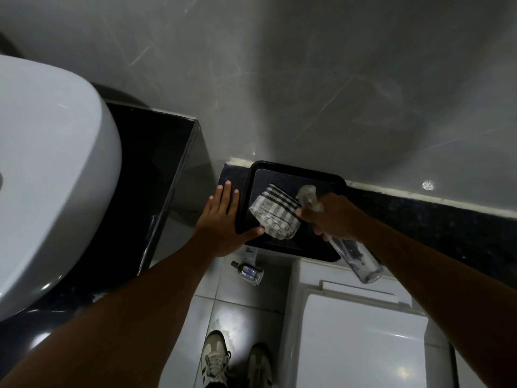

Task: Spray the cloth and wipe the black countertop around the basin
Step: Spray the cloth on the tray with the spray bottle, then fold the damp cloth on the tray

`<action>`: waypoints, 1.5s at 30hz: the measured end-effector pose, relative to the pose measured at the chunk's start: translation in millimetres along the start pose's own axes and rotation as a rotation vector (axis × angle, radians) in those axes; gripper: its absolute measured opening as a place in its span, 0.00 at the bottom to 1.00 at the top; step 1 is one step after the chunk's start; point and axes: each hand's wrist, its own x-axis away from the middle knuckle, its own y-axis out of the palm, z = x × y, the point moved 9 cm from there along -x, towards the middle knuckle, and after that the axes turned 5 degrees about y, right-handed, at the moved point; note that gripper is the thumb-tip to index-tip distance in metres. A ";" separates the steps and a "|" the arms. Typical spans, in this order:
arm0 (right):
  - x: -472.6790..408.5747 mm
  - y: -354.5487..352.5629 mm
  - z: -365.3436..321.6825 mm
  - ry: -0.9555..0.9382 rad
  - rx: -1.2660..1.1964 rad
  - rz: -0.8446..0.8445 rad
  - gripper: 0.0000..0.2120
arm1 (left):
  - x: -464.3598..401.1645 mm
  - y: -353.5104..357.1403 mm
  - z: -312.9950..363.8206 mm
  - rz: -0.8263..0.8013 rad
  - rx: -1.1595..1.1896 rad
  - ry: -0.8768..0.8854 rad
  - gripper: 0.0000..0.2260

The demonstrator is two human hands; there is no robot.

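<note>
A folded grey-and-white checked cloth [275, 212] lies on a black tray [313, 177] that rests on a dark ledge. My right hand [333, 217] grips a clear spray bottle [355, 256], its nozzle pointing at the cloth from the right. My left hand [223, 217] lies flat with fingers spread on the tray's left edge, thumb touching the cloth's lower corner. The white basin [50, 175] sits at the left on the black countertop [156, 169].
A grey wall rises behind the dark ledge [436, 219]. A white toilet cistern and lid [361, 331] stand below the tray. A small glass bottle [249, 273] lies on the tiled floor, near my two shoes [237, 362].
</note>
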 end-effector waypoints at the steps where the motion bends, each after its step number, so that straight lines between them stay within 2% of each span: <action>1: -1.0 -1.4 1.2 0.007 -0.033 0.011 0.18 | 0.5 -0.1 0.3 0.001 0.000 0.002 0.52; 3: -2.2 -10.5 0.7 -0.008 -0.114 0.082 0.17 | 0.9 -0.4 0.6 -0.008 -0.007 0.000 0.52; 5: -0.3 -31.0 -5.7 -0.103 -0.181 0.266 0.15 | -0.5 -1.4 1.0 -0.017 -0.013 -0.008 0.53; 9: 15.0 -68.2 -14.3 -0.362 -0.468 0.615 0.05 | -4.9 -2.4 1.0 -0.048 0.007 -0.039 0.54; 11: 18.2 -70.7 -16.1 -0.435 -0.542 0.675 0.12 | -5.2 -3.1 1.2 -0.054 0.005 -0.040 0.55; 14: 18.4 -65.2 -7.6 -0.414 -0.564 0.749 0.23 | -4.9 -2.9 1.7 -0.056 -0.003 -0.031 0.54; 18: 14.9 -64.3 6.3 -0.365 -0.646 0.859 0.19 | -2.7 -3.3 5.1 -0.011 -0.038 -0.005 0.54; 22: 15.3 -54.2 10.1 -0.359 -0.688 0.852 0.20 | -2.1 -4.6 4.1 0.017 -0.053 -0.019 0.54; 26: 22.9 -52.2 9.3 -0.389 -0.651 0.883 0.24 | -2.0 -14.7 5.9 0.046 0.034 0.009 0.55; 28: 30.9 -50.2 13.7 -0.391 -0.634 0.947 0.30 | -0.7 -28.9 15.2 0.152 0.045 0.077 0.54; 30: 28.5 -37.1 30.4 -0.303 -0.651 0.913 0.37 | -1.2 -35.6 24.9 0.192 0.028 0.151 0.51; 34: 19.6 -23.9 43.1 -0.252 -0.565 0.790 0.29 | -9.2 -36.5 35.1 0.149 -0.031 0.227 0.47; 36: 18.4 -23.7 42.0 -0.246 -0.576 0.765 0.30 | -12.7 -35.5 40.8 0.118 -0.066 0.255 0.44; 38: 25.6 -19.4 44.7 -0.211 -0.614 0.817 0.34 | -14.8 -33.9 47.9 0.098 -0.101 0.289 0.43; 40: 46.2 -7.2 52.3 -0.118 -0.621 0.958 0.35 | -15.9 -30.7 54.4 0.083 -0.132 0.316 0.41; 42: 68.9 13.3 38.0 -0.166 -0.470 1.016 0.27 | -16.6 -23.7 59.0 0.059 -0.160 0.333 0.39; 44: 68.5 41.0 6.7 -0.333 -0.210 0.852 0.23 | -17.4 -16.4 59.8 0.021 -0.180 0.333 0.38; 45: 60.6 52.8 -6.8 -0.408 -0.077 0.740 0.24 | -18.0 -14.2 59.6 0.008 -0.191 0.332 0.38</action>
